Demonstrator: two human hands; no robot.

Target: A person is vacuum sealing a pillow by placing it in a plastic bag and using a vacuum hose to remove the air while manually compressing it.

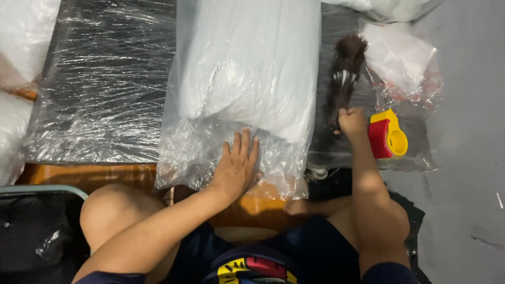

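Note:
A clear plastic bag (pixel 210 152) holding a white pillow-like bundle (pixel 252 73) lies in front of me on a plastic-wrapped black surface (pixel 105 79). My left hand (pixel 238 165) presses flat on the bag's near, empty end with fingers spread. My right hand (pixel 351 122) is closed around the handle of a dark brown brush (pixel 344 73) with a white band, its bristles pointing away from me, just right of the bag.
A red and yellow tape dispenser (pixel 387 134) sits right beside my right hand. A crumpled plastic bag with white contents (pixel 402 58) lies beyond it. More white bundles (pixel 21 37) sit at far left. Grey floor (pixel 468 158) on the right.

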